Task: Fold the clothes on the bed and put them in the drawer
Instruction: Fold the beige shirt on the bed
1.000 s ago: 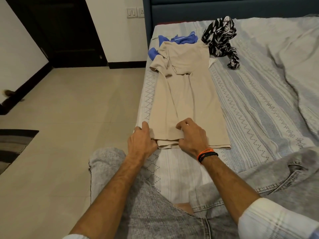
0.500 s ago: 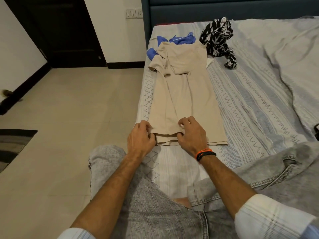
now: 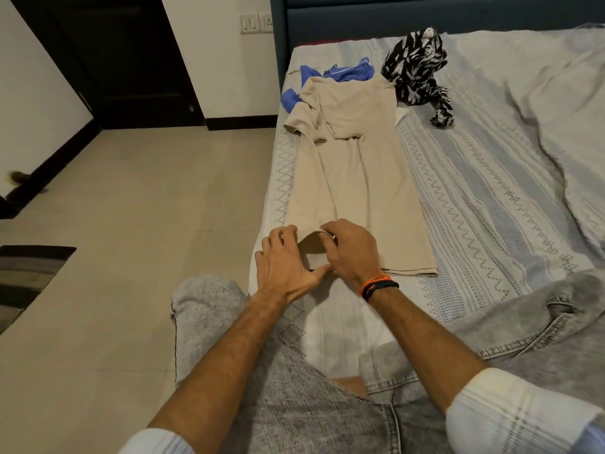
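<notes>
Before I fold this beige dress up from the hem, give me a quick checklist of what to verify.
1. Left hand on the hem: ok, fingers curl round the raised near-left corner of the beige dress.
2. Right hand on the hem: ok, it pinches the same raised edge.
3. Dress lying flat: not ok, the sleeve near the top is bunched.
4. Dress free of other clothes: not ok, its top overlaps the blue garment; the black-and-white garment lies close beside it.
5. Dress fully on the bed: ok, though near the left edge.
6. Drawer ready: cannot tell, none is in view.
</notes>
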Available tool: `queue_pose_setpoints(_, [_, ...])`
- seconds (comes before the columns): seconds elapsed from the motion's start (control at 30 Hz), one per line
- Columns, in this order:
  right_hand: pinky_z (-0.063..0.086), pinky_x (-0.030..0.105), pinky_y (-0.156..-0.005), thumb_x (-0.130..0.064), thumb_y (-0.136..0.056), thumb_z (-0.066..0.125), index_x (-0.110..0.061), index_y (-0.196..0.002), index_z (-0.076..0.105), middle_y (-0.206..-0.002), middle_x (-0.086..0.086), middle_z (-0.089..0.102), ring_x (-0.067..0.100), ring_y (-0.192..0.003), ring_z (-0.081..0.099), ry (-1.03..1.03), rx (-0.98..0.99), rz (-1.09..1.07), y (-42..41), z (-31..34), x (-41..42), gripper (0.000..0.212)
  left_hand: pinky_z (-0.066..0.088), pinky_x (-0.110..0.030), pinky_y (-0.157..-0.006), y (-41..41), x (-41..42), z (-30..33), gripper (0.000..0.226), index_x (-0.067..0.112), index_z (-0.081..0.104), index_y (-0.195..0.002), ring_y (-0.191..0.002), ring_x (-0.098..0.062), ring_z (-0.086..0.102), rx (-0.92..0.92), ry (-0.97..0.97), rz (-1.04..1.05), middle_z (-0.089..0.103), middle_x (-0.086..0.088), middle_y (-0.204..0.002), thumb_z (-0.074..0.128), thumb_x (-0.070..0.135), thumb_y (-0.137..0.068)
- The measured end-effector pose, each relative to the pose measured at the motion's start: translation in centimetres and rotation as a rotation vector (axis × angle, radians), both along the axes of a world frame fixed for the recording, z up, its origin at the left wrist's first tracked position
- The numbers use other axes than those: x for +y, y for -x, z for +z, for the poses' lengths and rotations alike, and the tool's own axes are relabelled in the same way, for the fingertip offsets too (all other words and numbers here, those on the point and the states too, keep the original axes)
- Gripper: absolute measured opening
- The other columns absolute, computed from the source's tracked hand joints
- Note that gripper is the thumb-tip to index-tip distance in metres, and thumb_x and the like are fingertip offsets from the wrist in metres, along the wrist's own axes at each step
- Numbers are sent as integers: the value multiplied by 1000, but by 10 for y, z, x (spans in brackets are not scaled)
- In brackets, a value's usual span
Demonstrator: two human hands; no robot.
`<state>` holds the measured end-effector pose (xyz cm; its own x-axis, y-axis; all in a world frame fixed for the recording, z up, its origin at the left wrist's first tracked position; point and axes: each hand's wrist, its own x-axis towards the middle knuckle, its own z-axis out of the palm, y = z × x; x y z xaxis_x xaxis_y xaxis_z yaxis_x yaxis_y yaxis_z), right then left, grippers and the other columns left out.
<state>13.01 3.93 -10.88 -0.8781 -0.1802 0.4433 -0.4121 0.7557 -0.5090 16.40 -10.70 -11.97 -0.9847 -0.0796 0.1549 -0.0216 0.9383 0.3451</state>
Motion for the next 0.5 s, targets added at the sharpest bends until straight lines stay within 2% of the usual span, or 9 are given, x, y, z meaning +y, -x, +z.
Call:
queue_pose_setpoints(0.13, [53, 35, -77, -10, -90, 61, -7, -103, 73, -93, 6, 71, 22, -84, 66, 143, 42, 84, 2, 1, -1, 18, 44, -47, -93, 6, 12, 7, 95, 14, 33, -139, -118, -30, 47, 9, -62, 110, 44, -11, -137, 59, 75, -71])
queue_pose_setpoints(0.23, [52, 29, -80, -1, -87, 60, -5, -104, 73, -95, 7, 71, 19, -86, 65, 237, 40, 89, 3, 1, -3, 22, 44, -47, -94, 7, 16, 8, 94, 14, 30, -141, -119, -32, 49, 30, -69, 91, 44, -13, -139, 64, 67, -72])
queue_pose_setpoints(0.3, [52, 24, -81, 2, -85, 58, -6, -104, 73, -96, 6, 71, 15, -86, 64, 299, 20, 84, 5, 2, -5, 25, 43, -47, -95, 7, 14, 8, 101, 13, 27, -143, -121, -31, 47, 18, -70, 59, 43, -12, -141, 70, 67, -69])
queue_pose_setpoints(0.4, [53, 20, -78, 2, -84, 58, -9, -103, 73, -97, 1, 71, 9, -86, 64, 388, -56, 62, 9, 8, -8, 26, 41, -47, -101, 2, 11, 10, 136, 9, 14, -150, -129, -31, 42, -53, -35, 33, 36, -14, -147, 67, 87, -51])
queue_pose_setpoints(0.43, [54, 19, -76, 2, -83, 58, -10, -101, 74, -95, -1, 71, 7, -84, 64, 422, -81, 49, 10, 11, -10, 26, 40, -47, -103, 0, 12, 10, 142, 7, 11, -151, -130, -31, 41, -56, -33, 45, 35, -14, -149, 65, 90, -49])
queue_pose_setpoints(0.5, [53, 17, -74, 2, -80, 60, -11, -96, 75, -89, -7, 70, 0, -78, 62, 497, -111, 27, 12, 18, -17, 25, 39, -47, -102, 1, 15, 9, 132, 6, 10, -151, -129, -32, 43, -24, -48, 78, 38, -15, -146, 64, 84, -60])
